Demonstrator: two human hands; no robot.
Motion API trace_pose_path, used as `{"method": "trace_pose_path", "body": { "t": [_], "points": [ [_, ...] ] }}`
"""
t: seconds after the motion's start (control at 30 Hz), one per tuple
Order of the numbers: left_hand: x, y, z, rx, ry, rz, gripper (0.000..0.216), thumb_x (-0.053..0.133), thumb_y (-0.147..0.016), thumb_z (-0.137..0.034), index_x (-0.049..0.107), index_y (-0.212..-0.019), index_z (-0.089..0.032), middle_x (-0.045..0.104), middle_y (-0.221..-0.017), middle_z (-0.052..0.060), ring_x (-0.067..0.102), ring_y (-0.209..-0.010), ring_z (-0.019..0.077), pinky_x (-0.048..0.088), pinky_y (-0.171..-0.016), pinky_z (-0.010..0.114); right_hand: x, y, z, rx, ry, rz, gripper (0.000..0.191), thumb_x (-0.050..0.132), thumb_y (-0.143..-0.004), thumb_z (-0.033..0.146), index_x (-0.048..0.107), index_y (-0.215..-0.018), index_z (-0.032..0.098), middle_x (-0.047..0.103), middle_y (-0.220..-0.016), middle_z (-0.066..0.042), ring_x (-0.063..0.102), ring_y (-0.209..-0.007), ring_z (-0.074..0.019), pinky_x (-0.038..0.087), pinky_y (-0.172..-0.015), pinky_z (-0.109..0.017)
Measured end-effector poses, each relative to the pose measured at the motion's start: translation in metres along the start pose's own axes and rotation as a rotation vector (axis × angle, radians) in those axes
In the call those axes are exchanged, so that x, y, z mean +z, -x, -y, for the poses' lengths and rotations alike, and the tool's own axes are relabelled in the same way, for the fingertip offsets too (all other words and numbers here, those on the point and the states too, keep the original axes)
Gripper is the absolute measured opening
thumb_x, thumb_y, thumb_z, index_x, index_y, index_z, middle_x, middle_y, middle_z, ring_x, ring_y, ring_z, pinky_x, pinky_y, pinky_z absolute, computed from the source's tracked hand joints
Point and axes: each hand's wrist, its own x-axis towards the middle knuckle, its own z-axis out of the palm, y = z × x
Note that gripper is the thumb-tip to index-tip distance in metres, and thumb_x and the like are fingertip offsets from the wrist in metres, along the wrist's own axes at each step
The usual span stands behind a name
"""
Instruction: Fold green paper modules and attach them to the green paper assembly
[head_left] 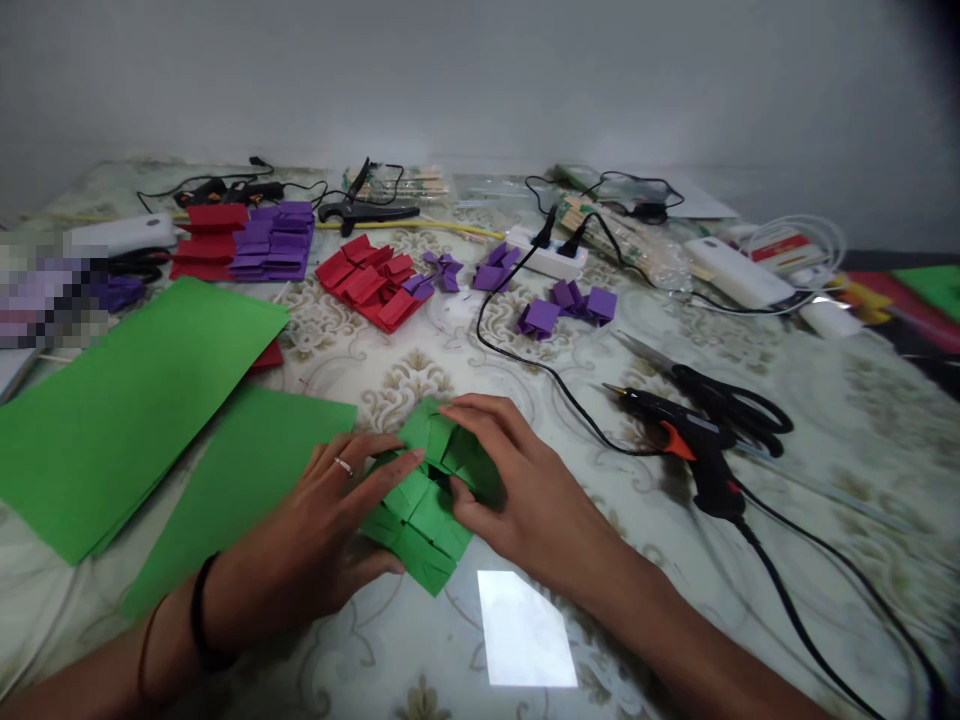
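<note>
Fingers [487,425] of the right hand [517,490] are pinched on a flap of the green block [439,530], gripped at its left side by the left hand's [322,510] thumb and fingers, well in from the table's [420,650] far edge. Green sheets [142,400] are overlapped on the left; scissors [694,382] and a glue gun [716,490] are laid on the right, red [367,285] and purple folded papers [601,305] beyond. Near the far edge, sticks [630,235] are held in clear bags [660,262]. Folded pieces are seen in the block, with a dark gap between.
</note>
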Motion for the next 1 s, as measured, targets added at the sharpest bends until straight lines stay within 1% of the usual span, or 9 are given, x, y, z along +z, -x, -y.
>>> {"method": "trace_pose_path", "body": {
  "t": [0.07, 0.17, 0.33, 0.4, 0.5, 0.63, 0.77, 0.9, 1.0],
  "points": [
    [0.0, 0.0, 0.0, 0.006, -0.01, -0.024, 0.07, 0.07, -0.099, -0.028, 0.043, -0.163, -0.029, 0.062, -0.147, 0.015, 0.064, -0.131, 0.0411, 0.058, -0.11, 0.061, -0.003, -0.001, 0.002, 0.012, -0.013, -0.027, 0.052, 0.06, -0.092, 0.016, 0.056, -0.144, 0.02, 0.057, -0.149, -0.018, 0.063, -0.139, -0.034, 0.056, -0.118, -0.057],
    [-0.003, -0.002, -0.003, 0.002, -0.072, 0.004, 0.068, 0.075, -0.095, -0.021, 0.049, -0.158, -0.028, 0.062, -0.138, 0.013, 0.064, -0.122, 0.0371, 0.06, -0.104, 0.058, -0.007, -0.003, 0.002, 0.023, -0.019, -0.07, 0.046, 0.058, -0.094, 0.018, 0.059, -0.139, 0.019, 0.061, -0.145, -0.018, 0.066, -0.135, -0.0328, 0.058, -0.115, -0.055],
    [-0.009, -0.005, -0.01, 0.053, -0.117, -0.035, 0.039, 0.074, -0.093, -0.015, 0.063, -0.13, -0.025, 0.063, -0.126, 0.011, 0.063, -0.111, 0.0323, 0.06, -0.093, 0.051, -0.01, -0.004, -0.002, 0.045, 0.004, -0.141, 0.039, 0.056, -0.098, 0.022, 0.063, -0.137, 0.022, 0.072, -0.142, -0.014, 0.072, -0.13, -0.0307, 0.06, -0.111, -0.05],
    [-0.011, -0.007, -0.012, 0.084, -0.132, -0.068, 0.028, 0.072, -0.094, -0.015, 0.064, -0.12, -0.025, 0.065, -0.124, 0.009, 0.063, -0.113, 0.0319, 0.059, -0.095, 0.05, -0.012, -0.004, -0.005, 0.062, 0.028, -0.179, 0.035, 0.056, -0.101, 0.024, 0.066, -0.135, 0.021, 0.076, -0.138, -0.012, 0.075, -0.125, -0.0301, 0.061, -0.109, -0.048],
    [-0.014, -0.008, -0.015, 0.128, -0.13, -0.09, 0.019, 0.07, -0.097, -0.016, 0.063, -0.111, -0.025, 0.072, -0.118, 0.005, 0.065, -0.117, 0.0301, 0.052, -0.106, 0.048, -0.015, -0.006, -0.007, 0.106, 0.039, -0.184, 0.029, 0.056, -0.103, 0.027, 0.074, -0.125, 0.018, 0.084, -0.123, -0.01, 0.081, -0.109, -0.0286, 0.064, -0.101, -0.044],
    [-0.016, -0.007, -0.018, 0.127, -0.065, -0.048, 0.015, 0.072, -0.102, -0.024, 0.06, -0.11, -0.025, 0.079, -0.109, 0.0, 0.07, -0.119, 0.027, 0.041, -0.119, 0.049, -0.018, -0.009, -0.008, 0.15, 0.036, -0.179, 0.027, 0.057, -0.102, 0.028, 0.078, -0.116, 0.016, 0.086, -0.109, -0.008, 0.083, -0.094, -0.0276, 0.065, -0.088, -0.04],
    [-0.016, -0.007, -0.018, 0.129, -0.066, -0.039, 0.017, 0.075, -0.101, -0.028, 0.06, -0.108, -0.025, 0.079, -0.102, -0.001, 0.071, -0.114, 0.0267, 0.04, -0.118, 0.051, -0.018, -0.009, -0.009, 0.139, 0.033, -0.188, 0.027, 0.058, -0.102, 0.028, 0.078, -0.116, 0.017, 0.086, -0.11, -0.008, 0.083, -0.096, -0.0278, 0.064, -0.085, -0.039],
    [-0.016, -0.008, -0.017, 0.126, -0.107, -0.092, 0.013, 0.072, -0.104, -0.027, 0.062, -0.111, -0.023, 0.076, -0.104, 0.002, 0.068, -0.111, 0.027, 0.046, -0.113, 0.052, -0.018, -0.008, -0.011, 0.081, 0.029, -0.198, 0.027, 0.057, -0.103, 0.026, 0.076, -0.119, 0.017, 0.085, -0.116, -0.01, 0.082, -0.104, -0.0273, 0.064, -0.092, -0.04],
    [-0.014, -0.007, -0.012, 0.1, -0.182, -0.159, 0.023, 0.068, -0.105, -0.024, 0.064, -0.128, -0.022, 0.07, -0.124, 0.01, 0.062, -0.121, 0.0317, 0.052, -0.106, 0.054, -0.017, -0.008, -0.012, 0.013, 0.015, -0.164, 0.031, 0.058, -0.103, 0.024, 0.073, -0.128, 0.015, 0.08, -0.128, -0.013, 0.078, -0.117, -0.0282, 0.062, -0.104, -0.044]
  ]
}}
